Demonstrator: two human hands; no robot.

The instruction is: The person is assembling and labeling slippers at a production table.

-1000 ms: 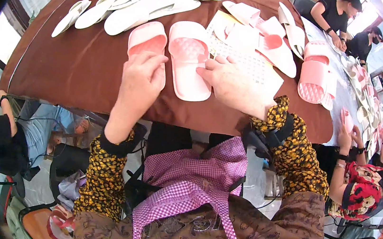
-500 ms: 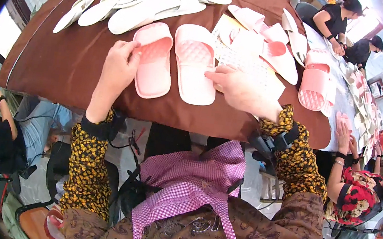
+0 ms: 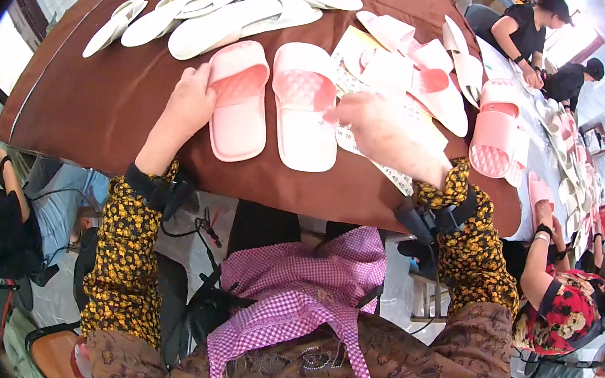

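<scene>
Two pink slippers lie side by side in front of me, soles down, straps at the far end. My left hand (image 3: 193, 106) is closed on the outer edge of the left pink slipper (image 3: 240, 132), beside its strap. My right hand (image 3: 392, 133) is above the inner right edge of the right pink slipper (image 3: 306, 140), fingertips pressed together close to the footbed. Whatever those fingertips hold, if anything, is too small and blurred to make out. Beneath the right hand and wrist lies a white printed sheet (image 3: 394, 179), partly hidden by them.
White slippers (image 3: 220, 26) lie along the far left of the brown-covered table (image 3: 100, 115). More pink slippers (image 3: 440, 100) rest at right, with a stacked pink pair (image 3: 495, 129) near the right edge. A co-worker in a red floral top (image 3: 568, 301) handles a slipper at the neighbouring table.
My right hand has risen slightly off the slipper's edge, and more of the printed sheet shows beneath the wrist. The left hand stays at the left slipper. The co-worker's hands at right have shifted.
</scene>
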